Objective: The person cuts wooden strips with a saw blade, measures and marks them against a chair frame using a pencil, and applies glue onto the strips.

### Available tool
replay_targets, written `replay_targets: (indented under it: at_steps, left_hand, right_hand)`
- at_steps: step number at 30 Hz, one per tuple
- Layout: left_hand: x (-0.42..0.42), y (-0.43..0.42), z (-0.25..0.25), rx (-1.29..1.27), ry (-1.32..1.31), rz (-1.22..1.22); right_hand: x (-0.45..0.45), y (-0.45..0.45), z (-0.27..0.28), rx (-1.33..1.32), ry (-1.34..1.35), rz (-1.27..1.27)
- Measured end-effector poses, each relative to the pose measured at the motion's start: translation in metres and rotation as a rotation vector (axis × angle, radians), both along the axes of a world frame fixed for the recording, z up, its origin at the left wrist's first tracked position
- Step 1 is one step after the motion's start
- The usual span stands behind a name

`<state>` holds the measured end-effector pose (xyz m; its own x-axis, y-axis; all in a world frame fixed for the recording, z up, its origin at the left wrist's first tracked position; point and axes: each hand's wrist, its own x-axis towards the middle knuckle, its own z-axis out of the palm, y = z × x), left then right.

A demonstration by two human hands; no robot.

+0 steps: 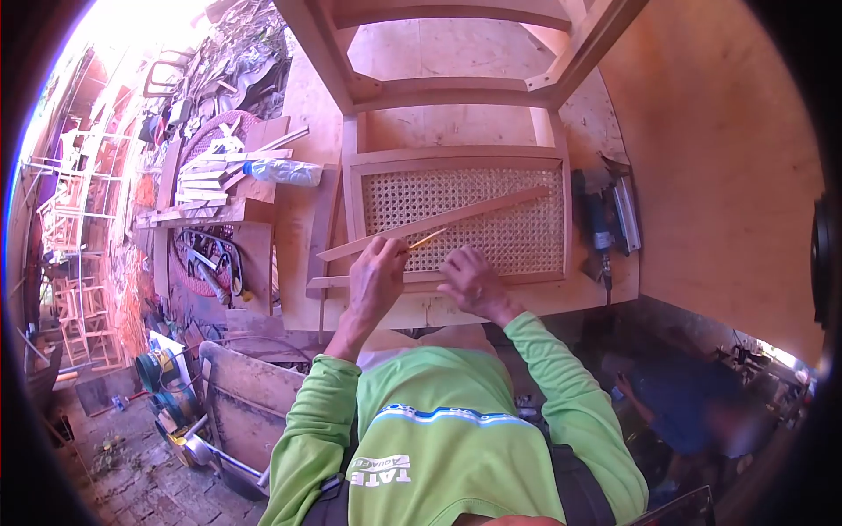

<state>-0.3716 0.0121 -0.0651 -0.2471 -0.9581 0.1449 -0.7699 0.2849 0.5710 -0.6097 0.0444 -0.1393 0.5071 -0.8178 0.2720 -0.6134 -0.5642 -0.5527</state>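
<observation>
A wooden chair frame lies on the workbench with a woven cane panel set in it. Across the cane, at a slant, lies a loose wooden strip. My left hand is closed in a pinch on a thin yellow pencil-like stick, whose far end points up and right over the cane. It is beside the left part of the strip. My right hand rests at the panel's lower edge, fingers bent and apart, with nothing seen in them. Another strip end sticks out left of my left hand.
Right of the frame lies a power tool with a cord. At left, wood offcuts and a plastic bottle sit on a side stand above a hand saw. A person in dark clothing is low at right.
</observation>
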Motion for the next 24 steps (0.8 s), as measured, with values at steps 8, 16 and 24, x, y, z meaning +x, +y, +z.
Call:
replay_targets:
  at_steps: [8,16,24]
  left_hand:
    - [0.009,0.004,0.005,0.008,-0.006,0.047]
    - [-0.017,-0.010,0.003,-0.052,-0.045,0.036]
    - [-0.087,-0.039,-0.042,-0.077,-0.154,-0.213]
  right_hand:
    - [0.021,-0.002,-0.014,0.004,0.065,-0.036]
    - [-0.086,-0.033,-0.019,0.031,0.033,-0.261]
    - [-0.113,-0.023,-0.004,-0.092,0.001,-0.511]
